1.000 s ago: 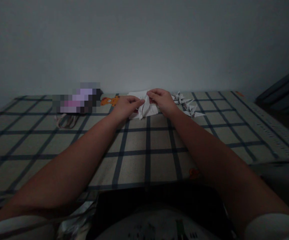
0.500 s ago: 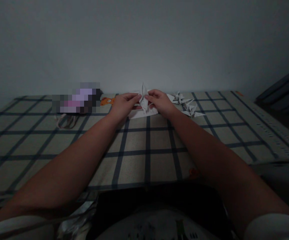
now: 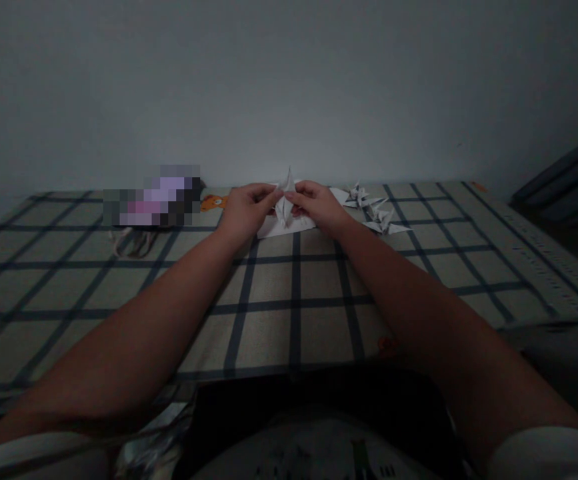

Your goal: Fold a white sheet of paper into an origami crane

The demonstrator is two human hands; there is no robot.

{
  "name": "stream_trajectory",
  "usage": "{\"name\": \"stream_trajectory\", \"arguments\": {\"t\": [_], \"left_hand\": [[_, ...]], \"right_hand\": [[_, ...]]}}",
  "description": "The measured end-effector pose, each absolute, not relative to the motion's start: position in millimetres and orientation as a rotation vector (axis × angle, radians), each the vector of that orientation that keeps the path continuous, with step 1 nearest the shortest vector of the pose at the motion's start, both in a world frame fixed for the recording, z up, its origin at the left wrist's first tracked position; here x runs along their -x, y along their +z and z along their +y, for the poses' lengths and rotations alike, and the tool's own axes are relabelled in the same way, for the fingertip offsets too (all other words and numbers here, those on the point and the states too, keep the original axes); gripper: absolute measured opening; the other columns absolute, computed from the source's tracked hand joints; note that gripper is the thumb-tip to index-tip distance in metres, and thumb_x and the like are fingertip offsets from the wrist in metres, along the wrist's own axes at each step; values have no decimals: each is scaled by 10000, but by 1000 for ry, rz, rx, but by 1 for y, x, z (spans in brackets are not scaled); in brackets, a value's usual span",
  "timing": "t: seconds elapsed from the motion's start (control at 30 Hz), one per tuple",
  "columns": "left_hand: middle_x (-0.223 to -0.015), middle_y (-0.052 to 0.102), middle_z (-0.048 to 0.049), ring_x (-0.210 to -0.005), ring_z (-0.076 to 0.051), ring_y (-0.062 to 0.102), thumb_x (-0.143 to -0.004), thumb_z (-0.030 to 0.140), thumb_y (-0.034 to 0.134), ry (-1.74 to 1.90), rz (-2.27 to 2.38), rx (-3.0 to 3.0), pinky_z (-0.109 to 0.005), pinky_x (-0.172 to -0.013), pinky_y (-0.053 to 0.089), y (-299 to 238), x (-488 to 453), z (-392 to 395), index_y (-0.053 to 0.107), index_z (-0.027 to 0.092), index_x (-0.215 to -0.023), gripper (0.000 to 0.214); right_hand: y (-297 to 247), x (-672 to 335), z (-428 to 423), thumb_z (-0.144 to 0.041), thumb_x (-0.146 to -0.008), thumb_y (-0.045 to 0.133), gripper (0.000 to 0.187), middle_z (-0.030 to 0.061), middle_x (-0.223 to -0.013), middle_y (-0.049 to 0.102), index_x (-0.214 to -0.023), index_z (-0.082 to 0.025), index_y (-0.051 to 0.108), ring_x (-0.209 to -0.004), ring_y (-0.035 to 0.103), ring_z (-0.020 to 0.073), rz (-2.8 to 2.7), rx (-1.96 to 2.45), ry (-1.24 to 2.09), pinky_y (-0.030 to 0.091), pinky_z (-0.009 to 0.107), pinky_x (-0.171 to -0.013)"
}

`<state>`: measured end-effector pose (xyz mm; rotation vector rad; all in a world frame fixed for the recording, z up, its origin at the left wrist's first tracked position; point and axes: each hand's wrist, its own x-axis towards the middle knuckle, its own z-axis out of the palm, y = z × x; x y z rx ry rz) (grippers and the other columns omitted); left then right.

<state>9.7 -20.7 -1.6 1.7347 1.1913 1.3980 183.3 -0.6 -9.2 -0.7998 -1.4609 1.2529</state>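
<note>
A partly folded white paper piece, shaped like an origami crane with a pointed tip upward, is pinched between both hands. My left hand grips its left side, thumb on the near face. From the right, my right hand pinches it the same way, its thumb close to the left one. Beneath them a white paper sheet lies on the cloth. Several folded paper cranes rest just right of my right hand. The fingers behind the folded paper are mostly hidden.
A checked tablecloth covers the table, which meets a plain wall at the back. A blurred-out purple and dark object with a looped strap lies at the left. Dark striped fabric is at the far right.
The folded paper has turned and shifted slightly; its lower end now comes to one narrower point nearer my left thumb. My right hand has moved slightly left. The cranes stay put.
</note>
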Motion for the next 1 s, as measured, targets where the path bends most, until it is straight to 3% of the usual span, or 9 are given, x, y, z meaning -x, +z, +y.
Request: {"name": "stream_trajectory", "arguments": {"t": [0.1, 0.27, 0.47, 0.7, 1.0], "left_hand": [[-815, 737, -40, -711, -160, 675, -833, 396, 726, 1383, 1144, -1776, -301, -712, 595, -5, -9, -18, 750, 162, -1101, 357], [-800, 732, -25, -692, -148, 665, -837, 367, 731, 1348, 1066, -1651, -320, -738, 615, -6, -11, -18, 577, 207, -1419, 624], [-736, 711, -10, -652, -141, 666, -806, 332, 774, 1294, 1043, -1531, -317, -763, 608, -4, -14, -22, 598, 213, -1394, 625], [-759, 728, -15, -649, -140, 678, -801, 291, 767, 1253, 1021, -1551, -293, -743, 598, -6, -10, -18, 605, 205, -1384, 611], [-791, 730, -20, -697, -159, 713, -820, 304, 755, 1262, 965, -1392, -301, -718, 613, -5, -17, -22, 572, 222, -1402, 616]], "right_hand": [[-10, -184, -1, -384, -749, 803, 282, -54, -718, 619, -815, -176, 624, -595, 534, 60, -1495, 797, 1242, 469, 206, -598], [-13, -185, 4, -368, -791, 763, 238, -39, -748, 635, -858, -179, 635, -634, 553, 73, -1501, 835, 1141, 478, 217, -623], [-16, -184, 5, -342, -797, 743, 210, -63, -696, 573, -820, -203, 589, -634, 549, 78, -1489, 812, 1094, 488, 209, -609], [-15, -183, 4, -354, -806, 738, 190, -29, -761, 650, -846, -201, 633, -708, 595, 107, -1530, 839, 1115, 523, 237, -667], [-9, -183, -1, -297, -798, 712, 145, -34, -691, 616, -771, -185, 624, -648, 552, 103, -1493, 856, 1035, 454, 242, -637]]}}
